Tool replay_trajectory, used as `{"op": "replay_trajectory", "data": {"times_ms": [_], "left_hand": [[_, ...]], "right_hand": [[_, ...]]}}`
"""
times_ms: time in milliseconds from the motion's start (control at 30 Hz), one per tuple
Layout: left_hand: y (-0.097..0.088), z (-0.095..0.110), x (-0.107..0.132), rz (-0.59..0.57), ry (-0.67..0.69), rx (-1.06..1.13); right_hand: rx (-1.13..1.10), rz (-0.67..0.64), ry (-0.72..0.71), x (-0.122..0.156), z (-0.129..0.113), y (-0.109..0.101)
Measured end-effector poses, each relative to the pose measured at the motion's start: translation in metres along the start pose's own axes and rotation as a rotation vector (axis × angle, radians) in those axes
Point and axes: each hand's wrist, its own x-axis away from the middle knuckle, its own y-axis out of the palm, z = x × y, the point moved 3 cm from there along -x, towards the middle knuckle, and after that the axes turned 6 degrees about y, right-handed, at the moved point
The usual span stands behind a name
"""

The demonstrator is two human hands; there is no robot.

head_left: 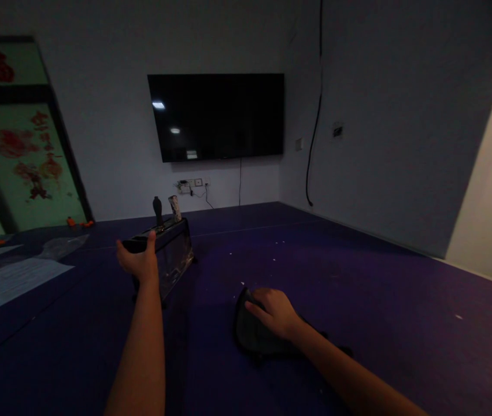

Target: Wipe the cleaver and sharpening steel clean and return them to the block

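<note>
My left hand (140,263) is curled round the black near end of a clear-sided box (175,257), thumb on one side and fingers on the other. The box has a dark frame and stands on the purple surface. From its top rise a black handle (158,211) and a pale patterned handle (175,209); what they belong to is hidden inside. To the right, my right hand (276,312) grips a flat dark object with a black rim (248,332), perhaps a pouch or lid. Its far side is covered by my hand and forearm.
Papers (20,280) and a clear plastic sheet (63,247) lie on the left of the purple surface (315,254). Small white scraps are scattered about. A black cable (315,133) hangs down the right wall; a television (224,115) is on the back wall.
</note>
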Motion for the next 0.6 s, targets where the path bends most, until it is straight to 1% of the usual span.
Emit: {"op": "replay_trajectory", "data": {"times_ms": [100,233,333,400,500,600], "left_hand": [[0.003,-0.005,-0.002,0.038,0.008,0.045],[0.006,-0.012,-0.004,0.073,0.011,0.09],[0.009,-0.017,-0.006,0.056,0.001,0.142],[0.011,-0.018,-0.007,0.025,-0.008,0.194],[0.014,-0.009,-0.01,-0.021,-0.011,0.287],[0.014,0.012,-0.013,-0.081,0.01,0.413]], "right_hand": [[-0.029,0.051,0.045,-0.001,0.003,-0.001],[-0.139,0.148,0.105,-0.002,0.007,-0.003],[-0.219,0.259,0.123,-0.001,0.009,-0.005],[-0.241,0.304,0.124,0.0,0.01,-0.006],[-0.251,0.356,0.108,0.001,0.01,-0.007],[-0.259,0.439,0.079,0.003,0.007,-0.01]]}}
